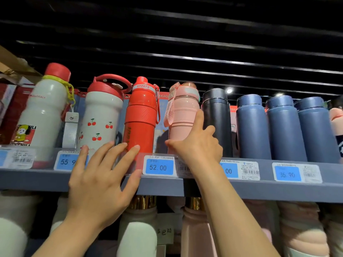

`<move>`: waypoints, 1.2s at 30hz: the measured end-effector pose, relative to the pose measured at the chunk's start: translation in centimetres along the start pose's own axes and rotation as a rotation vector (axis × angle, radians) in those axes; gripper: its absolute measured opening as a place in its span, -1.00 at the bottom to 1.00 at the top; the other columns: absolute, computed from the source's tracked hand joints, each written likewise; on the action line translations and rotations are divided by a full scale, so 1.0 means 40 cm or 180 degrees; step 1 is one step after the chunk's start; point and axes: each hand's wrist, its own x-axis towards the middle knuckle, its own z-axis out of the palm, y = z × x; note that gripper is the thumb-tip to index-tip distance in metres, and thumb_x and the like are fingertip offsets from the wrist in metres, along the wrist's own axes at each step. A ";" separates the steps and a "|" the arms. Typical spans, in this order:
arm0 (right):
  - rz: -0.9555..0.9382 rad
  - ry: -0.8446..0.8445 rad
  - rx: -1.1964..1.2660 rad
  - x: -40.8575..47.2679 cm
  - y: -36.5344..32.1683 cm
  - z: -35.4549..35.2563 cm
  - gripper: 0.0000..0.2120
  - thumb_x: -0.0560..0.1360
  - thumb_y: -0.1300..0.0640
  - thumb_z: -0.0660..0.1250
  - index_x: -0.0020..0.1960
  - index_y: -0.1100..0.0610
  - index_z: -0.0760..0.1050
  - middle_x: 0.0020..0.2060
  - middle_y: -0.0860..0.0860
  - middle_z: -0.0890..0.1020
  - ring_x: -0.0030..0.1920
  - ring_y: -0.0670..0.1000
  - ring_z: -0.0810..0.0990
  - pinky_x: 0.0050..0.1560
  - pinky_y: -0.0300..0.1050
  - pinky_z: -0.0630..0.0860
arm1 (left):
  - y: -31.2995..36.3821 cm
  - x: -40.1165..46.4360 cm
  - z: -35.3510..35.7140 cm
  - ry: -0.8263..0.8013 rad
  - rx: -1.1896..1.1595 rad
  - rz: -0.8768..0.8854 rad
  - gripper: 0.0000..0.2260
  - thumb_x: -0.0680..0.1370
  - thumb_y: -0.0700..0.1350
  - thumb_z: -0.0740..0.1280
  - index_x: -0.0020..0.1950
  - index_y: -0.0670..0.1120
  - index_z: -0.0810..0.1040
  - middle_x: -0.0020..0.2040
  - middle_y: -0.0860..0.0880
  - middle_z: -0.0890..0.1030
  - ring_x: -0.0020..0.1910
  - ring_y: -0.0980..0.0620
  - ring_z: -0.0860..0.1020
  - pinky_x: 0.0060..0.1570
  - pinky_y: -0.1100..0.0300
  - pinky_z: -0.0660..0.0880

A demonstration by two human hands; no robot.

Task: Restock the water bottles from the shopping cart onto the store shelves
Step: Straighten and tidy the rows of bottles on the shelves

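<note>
We see the pink bottle (183,115) upright on the top shelf (259,190), between the red sports bottle (141,115) on its left and a black flask (217,119) on its right. Our right hand (198,143) is on it: index finger straight up along the bottle's right side, thumb across its lower front, other fingers curled behind toward the black flask. It is a pinch-type hold low on the body; the pink strap hangs free on the left side.

Our left hand (104,175) is spread flat, fingers straight and apart, fingertips at the shelf's front edge near the base of the red sports bottle and the cherry-print bottle (102,115). It holds nothing. Whether the fingertips actually touch the bottles, we cannot tell.

Further left stands a white bottle with a red cap (44,110) and a yellow cord. To the right of the black flask, 3 blue flasks (282,127) stand side by side, touching.

Price tags run along the shelf edge: a 52.00 tag (158,166) below the red sports bottle, a 35.90 tag (287,174) under the blue flasks, a 55.9x one partly hidden by our left hand.

The lower shelf holds more bottles, blurred.
</note>
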 end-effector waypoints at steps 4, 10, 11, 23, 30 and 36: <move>0.0000 0.0012 0.0118 -0.006 -0.004 -0.006 0.05 0.36 -0.28 0.42 0.53 -0.04 -0.23 0.26 0.16 0.30 0.12 0.26 0.51 -0.15 -0.03 0.31 | -0.005 -0.002 0.001 -0.0111 0.0006 0.0001 -0.50 0.59 0.18 -0.03 0.33 -0.02 0.51 0.21 -0.11 0.59 0.24 -0.18 0.50 0.31 -0.29 0.25; 0.0062 0.0052 0.0048 -0.005 -0.014 -0.005 0.08 0.35 -0.26 0.44 0.53 -0.03 -0.25 0.26 0.16 0.29 0.12 0.23 0.52 -0.17 -0.03 0.32 | -0.007 -0.002 0.000 -0.0152 0.0004 0.0019 -0.49 0.59 0.19 -0.03 0.34 -0.01 0.50 0.22 -0.11 0.58 0.25 -0.18 0.49 0.31 -0.28 0.23; 0.0069 0.0069 -0.0008 -0.005 -0.016 -0.002 0.08 0.35 -0.27 0.43 0.53 -0.03 -0.25 0.25 0.15 0.29 0.11 0.22 0.53 -0.16 -0.03 0.32 | -0.007 -0.002 0.000 -0.0169 0.0001 0.0020 -0.48 0.59 0.19 -0.04 0.35 -0.01 0.50 0.22 -0.11 0.58 0.25 -0.17 0.49 0.32 -0.28 0.22; -0.0373 0.0104 0.0198 -0.018 0.041 -0.044 -0.05 0.38 -0.27 0.38 0.52 -0.10 -0.16 0.25 0.14 0.45 0.17 0.23 0.51 0.01 0.06 0.45 | -0.008 -0.004 0.000 -0.0095 0.0007 0.0052 -0.50 0.60 0.17 -0.02 0.33 -0.02 0.52 0.19 -0.12 0.59 0.24 -0.18 0.49 0.30 -0.29 0.24; -0.0585 0.0266 0.0298 -0.002 0.052 -0.055 -0.15 0.40 -0.18 0.39 0.51 -0.09 -0.04 0.26 0.10 0.49 0.19 0.20 0.51 0.11 0.08 0.47 | -0.010 -0.005 0.007 -0.0009 0.0008 0.0073 -0.50 0.60 0.17 -0.03 0.32 -0.02 0.53 0.18 -0.13 0.60 0.22 -0.19 0.51 0.30 -0.29 0.24; -0.0360 0.0192 0.0070 -0.001 0.022 -0.004 -0.14 0.40 -0.27 0.27 0.51 -0.10 -0.14 0.16 0.11 0.53 0.10 0.22 0.53 -0.12 0.00 0.39 | -0.010 -0.004 0.009 0.0081 -0.0020 0.0107 -0.54 0.56 0.13 0.06 0.32 -0.03 0.53 0.17 -0.13 0.60 0.21 -0.19 0.51 0.29 -0.30 0.24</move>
